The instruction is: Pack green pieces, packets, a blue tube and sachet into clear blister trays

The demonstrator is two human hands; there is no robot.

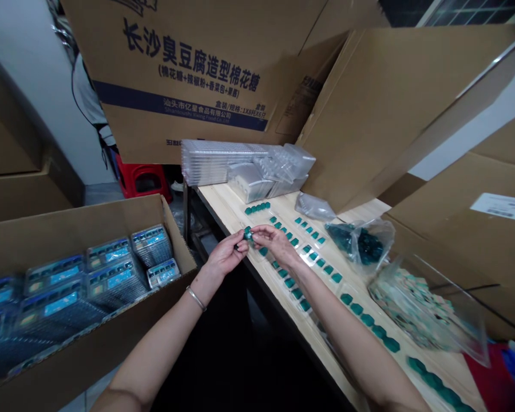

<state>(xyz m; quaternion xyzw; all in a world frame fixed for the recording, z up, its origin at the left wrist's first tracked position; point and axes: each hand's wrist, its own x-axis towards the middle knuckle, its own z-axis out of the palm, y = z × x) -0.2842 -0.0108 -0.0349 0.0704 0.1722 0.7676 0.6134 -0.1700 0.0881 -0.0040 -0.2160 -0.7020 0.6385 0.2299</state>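
At the far left, an open cardboard carton [75, 237] holds flat packs with blue labels [115, 280], its nearest wall running close beside the counter's near edge; the left hand [225, 254], with a metal bangle [196, 298] on its wrist, reaches in from that side over the carton's corner; its fingertips are pinched together, not released, on a small teal piece [248, 234], which sits between both hands just above the light wooden counter [225, 212], close to the near edge; the piece is too small and too covered by fingers for its long axis to be told; the right hand [274, 243] comes in from the other side, also closed on the piece, its fingers meeting those of the left hand, so neither hand is plainly nearer; the right forearm lies along the counter above rows of teal pieces [313, 256], with one loose piece [262, 250] just below the hands; further right, a transparent bag of dark teal pieces [363, 246] lies near the counter's far edge, and another transparent bag of printed cards [429, 309] slumps towards the right corner, beside a row of larger teal pieces [390, 344].
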